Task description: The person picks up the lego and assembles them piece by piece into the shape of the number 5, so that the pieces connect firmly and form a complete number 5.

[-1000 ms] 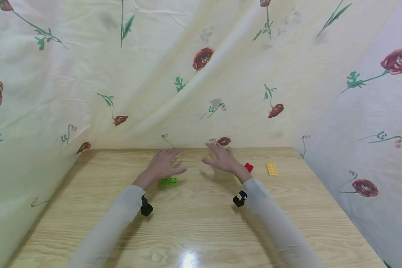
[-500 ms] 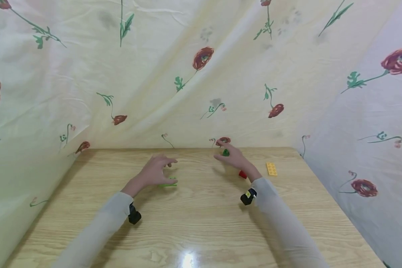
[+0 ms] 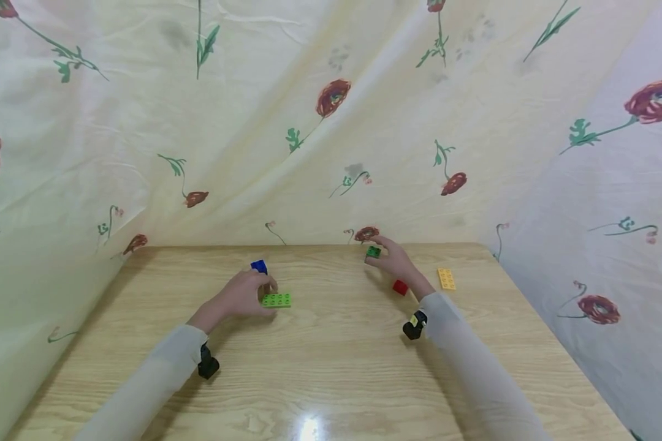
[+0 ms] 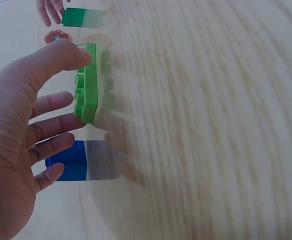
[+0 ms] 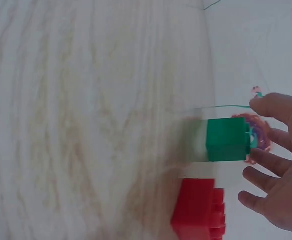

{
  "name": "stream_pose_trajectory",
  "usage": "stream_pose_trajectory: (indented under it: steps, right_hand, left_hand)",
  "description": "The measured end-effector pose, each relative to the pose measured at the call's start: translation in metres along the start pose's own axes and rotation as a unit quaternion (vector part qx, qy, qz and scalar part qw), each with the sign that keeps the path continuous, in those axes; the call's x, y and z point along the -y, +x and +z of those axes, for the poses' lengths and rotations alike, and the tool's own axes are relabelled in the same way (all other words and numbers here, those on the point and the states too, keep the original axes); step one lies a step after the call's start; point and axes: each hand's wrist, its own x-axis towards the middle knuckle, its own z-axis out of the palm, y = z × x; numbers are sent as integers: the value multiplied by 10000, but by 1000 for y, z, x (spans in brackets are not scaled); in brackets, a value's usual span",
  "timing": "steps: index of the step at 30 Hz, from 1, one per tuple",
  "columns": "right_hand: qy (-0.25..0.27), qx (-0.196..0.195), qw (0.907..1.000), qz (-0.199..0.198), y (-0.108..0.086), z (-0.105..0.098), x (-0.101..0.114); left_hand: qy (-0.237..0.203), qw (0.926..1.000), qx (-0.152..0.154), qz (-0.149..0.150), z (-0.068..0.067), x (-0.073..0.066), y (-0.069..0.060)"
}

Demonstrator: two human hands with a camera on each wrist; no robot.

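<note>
A long light green brick (image 3: 277, 300) lies between the parted thumb and fingers of the left hand (image 3: 244, 294). In the left wrist view the thumb is over one end of that light green brick (image 4: 89, 90), and whether it touches cannot be told. A blue brick (image 3: 259, 266) stands just behind the left fingers. At the back, the right hand (image 3: 394, 261) has its thumb and fingers spread around a small dark green brick (image 3: 373, 252). The right wrist view shows a gap between the thumb and the dark green brick (image 5: 228, 139).
A red brick (image 3: 399, 287) sits below the right wrist, and a flat yellow-orange brick (image 3: 447, 278) lies further right. The wooden table (image 3: 320, 367) ends at a hanging flowered cloth (image 3: 243, 122) behind and at both sides. Each wrist wears a small black camera.
The left hand has moved left and lowered to the light green brick, uncovering the blue one. The right hand has shifted right to the dark green brick, and the red brick shows more fully.
</note>
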Motion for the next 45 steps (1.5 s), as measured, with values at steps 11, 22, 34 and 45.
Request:
stream_pose_trajectory:
  steps: [11, 22, 34, 45]
  right_hand:
    - [184, -350, 9990, 214, 1, 3, -10]
    - [457, -458, 9972, 375, 5, 6, -16]
    - [399, -566, 9966, 437, 7, 12, -12]
    - [376, -627, 9956, 592, 7, 16, -9]
  left_hand:
    - [155, 9997, -139, 138, 7, 9, 0]
    - [-9, 9994, -299, 157, 9, 4, 6]
    - [2, 9987, -383, 344, 20, -13, 24]
    - [56, 9995, -64, 296, 32, -32, 49]
